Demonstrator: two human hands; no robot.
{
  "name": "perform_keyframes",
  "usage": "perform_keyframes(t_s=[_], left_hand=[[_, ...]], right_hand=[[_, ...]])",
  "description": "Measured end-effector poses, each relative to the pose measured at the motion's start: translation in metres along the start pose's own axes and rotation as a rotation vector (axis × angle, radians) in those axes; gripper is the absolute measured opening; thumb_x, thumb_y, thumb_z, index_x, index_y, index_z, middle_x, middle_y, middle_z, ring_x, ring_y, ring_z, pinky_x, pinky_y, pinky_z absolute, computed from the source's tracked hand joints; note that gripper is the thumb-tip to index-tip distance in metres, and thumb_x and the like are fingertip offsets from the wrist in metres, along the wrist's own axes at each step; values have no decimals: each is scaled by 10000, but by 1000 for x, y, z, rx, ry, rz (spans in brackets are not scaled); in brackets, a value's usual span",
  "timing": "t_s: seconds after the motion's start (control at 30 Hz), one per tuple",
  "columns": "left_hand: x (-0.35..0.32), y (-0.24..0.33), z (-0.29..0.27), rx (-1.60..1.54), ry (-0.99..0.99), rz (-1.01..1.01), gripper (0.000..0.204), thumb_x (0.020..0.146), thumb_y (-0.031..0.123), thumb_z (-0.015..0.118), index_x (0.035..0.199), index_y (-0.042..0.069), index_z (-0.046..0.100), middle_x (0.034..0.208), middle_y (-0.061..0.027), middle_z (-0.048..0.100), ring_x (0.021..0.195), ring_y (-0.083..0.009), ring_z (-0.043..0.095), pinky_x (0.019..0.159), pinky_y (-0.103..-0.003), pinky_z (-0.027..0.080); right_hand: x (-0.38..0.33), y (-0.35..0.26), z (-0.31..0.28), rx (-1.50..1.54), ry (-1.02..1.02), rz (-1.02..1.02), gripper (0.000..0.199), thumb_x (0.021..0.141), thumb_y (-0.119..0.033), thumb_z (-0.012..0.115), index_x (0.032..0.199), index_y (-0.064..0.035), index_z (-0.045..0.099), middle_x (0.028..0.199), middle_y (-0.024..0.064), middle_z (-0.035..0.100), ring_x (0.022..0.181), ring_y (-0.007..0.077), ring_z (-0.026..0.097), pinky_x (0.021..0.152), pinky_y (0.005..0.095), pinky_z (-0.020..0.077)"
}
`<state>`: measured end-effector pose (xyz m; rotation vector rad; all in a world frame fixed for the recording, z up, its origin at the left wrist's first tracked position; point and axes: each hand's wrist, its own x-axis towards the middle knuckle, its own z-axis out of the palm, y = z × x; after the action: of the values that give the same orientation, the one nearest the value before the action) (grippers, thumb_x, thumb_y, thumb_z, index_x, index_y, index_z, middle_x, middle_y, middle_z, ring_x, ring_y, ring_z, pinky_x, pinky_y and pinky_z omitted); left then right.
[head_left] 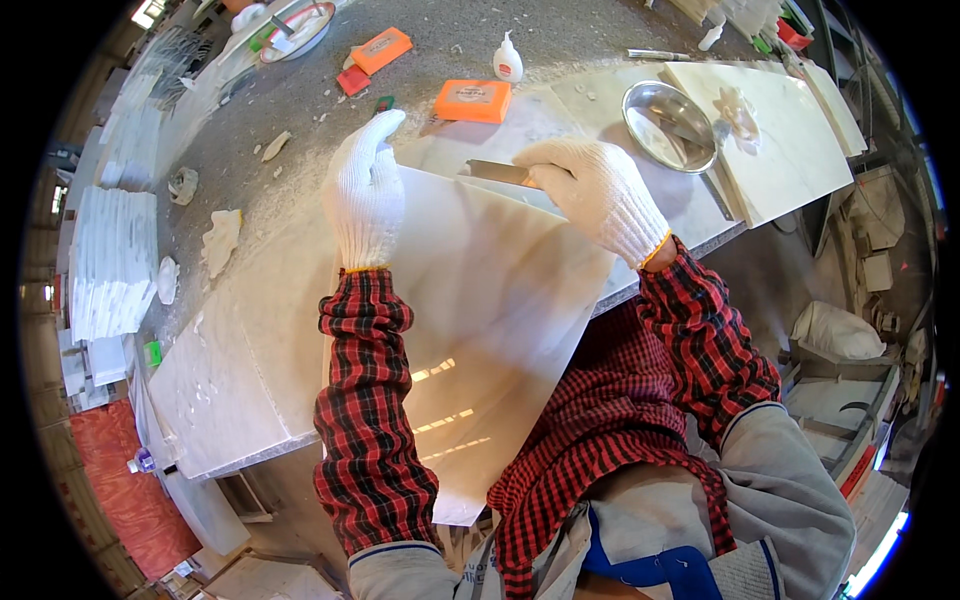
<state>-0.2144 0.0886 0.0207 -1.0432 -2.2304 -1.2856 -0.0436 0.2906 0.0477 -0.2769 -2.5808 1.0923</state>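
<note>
A pale, glossy stone slab [480, 270] leans from the bench toward my lap, light reflecting off its face. My left hand [368, 190], in a white knit glove, is closed on the slab's far left corner; its fingertips are partly hidden. In my gloved right hand [590, 190] is a putty knife [497, 172], its metal blade pointing left above the slab's far edge. Beyond the slab lie an orange box [473, 101] and a white squeeze bottle [508, 60]. To the right stands a steel bowl [670, 126] with pale paste and a flat blade inside.
Another orange box [382, 50] and a red piece [352, 80] lie farther back. Stone slabs [770, 140] rest at the right with a crumpled glove [738, 115] on top. Stacked pale strips [115, 262] stand at left. Stone chips and white dust cover the bench [300, 130].
</note>
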Motion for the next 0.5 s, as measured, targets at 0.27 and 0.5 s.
perform_keyframes(t_s=[0.27, 0.5], left_hand=[[1, -1, 3, -1, 33, 26, 308, 921, -2, 582, 1167, 100, 736, 1121, -137, 745, 1055, -299, 709, 933, -369, 535], [1, 2, 1, -3, 28, -10, 303, 924, -1, 583, 1161, 102, 741, 1122, -132, 747, 1066, -302, 707, 942, -369, 533]], right_hand=[[0, -3, 6, -2, 17, -23, 267, 930, -209, 581, 1063, -63, 759, 996, 194, 728, 926, 381, 698, 822, 442, 554], [1, 0, 1, 73, -10, 34, 272, 933, -207, 564, 1057, -66, 760, 998, 192, 728, 935, 381, 692, 826, 445, 551]])
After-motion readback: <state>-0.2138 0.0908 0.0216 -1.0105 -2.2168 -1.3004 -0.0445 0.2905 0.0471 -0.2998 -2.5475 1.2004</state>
